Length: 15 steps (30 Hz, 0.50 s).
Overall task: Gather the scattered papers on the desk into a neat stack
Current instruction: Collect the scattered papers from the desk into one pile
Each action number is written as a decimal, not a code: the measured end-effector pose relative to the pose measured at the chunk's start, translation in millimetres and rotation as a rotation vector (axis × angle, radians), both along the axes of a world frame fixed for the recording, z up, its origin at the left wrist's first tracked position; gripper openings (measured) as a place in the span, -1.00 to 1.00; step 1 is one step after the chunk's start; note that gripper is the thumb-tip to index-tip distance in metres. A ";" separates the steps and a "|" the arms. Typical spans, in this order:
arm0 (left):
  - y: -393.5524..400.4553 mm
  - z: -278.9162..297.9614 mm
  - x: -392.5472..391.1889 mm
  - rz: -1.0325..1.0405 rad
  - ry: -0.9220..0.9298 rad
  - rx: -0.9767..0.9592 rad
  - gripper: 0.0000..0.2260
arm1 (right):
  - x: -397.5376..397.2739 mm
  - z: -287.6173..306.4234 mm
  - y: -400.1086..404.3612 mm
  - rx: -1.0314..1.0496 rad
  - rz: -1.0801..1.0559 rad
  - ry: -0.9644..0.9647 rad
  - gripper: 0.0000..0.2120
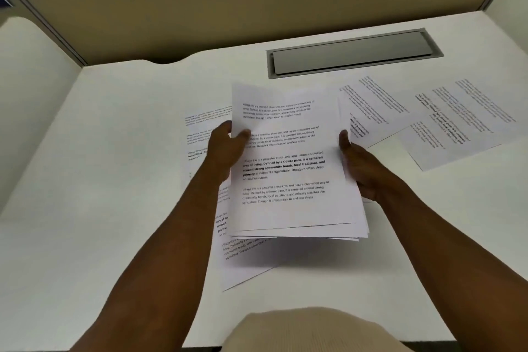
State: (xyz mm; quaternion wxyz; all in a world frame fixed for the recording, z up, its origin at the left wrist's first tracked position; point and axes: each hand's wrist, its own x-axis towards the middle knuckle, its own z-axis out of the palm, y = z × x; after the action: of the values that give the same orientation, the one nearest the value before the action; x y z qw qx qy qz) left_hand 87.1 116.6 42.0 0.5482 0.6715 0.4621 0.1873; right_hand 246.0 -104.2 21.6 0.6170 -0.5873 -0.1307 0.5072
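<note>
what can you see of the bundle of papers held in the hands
The bundle of papers is several white printed sheets, lifted above the white desk and tilted toward the camera. The top sheet carries four blocks of black text, the third partly bold. The lower edges are fanned and uneven, so it is not yet squared. The left hand grips its left edge, thumb on top; the right hand holds its right edge. It partly hides loose sheets lying below.
</note>
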 end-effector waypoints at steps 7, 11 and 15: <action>4.2 -12.9 -2.9 0.018 -0.004 -0.091 -0.53 | 10.1 -17.5 3.6 -0.019 -0.068 -0.079 -0.63; 29.1 -23.6 -16.0 0.199 0.127 -0.031 -0.34 | 16.0 -23.4 2.2 -0.009 -0.182 -0.037 -0.70; 60.9 -36.4 -40.6 0.343 0.498 0.103 -0.29 | 15.7 -30.0 0.8 -0.022 -0.234 -0.019 -0.72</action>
State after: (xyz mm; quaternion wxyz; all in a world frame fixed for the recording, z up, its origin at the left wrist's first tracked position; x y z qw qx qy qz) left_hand 46.4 177.5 5.6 0.3439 0.6358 0.6787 0.1298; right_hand 261.6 -103.4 -8.4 0.6643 -0.6100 -0.0614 0.4277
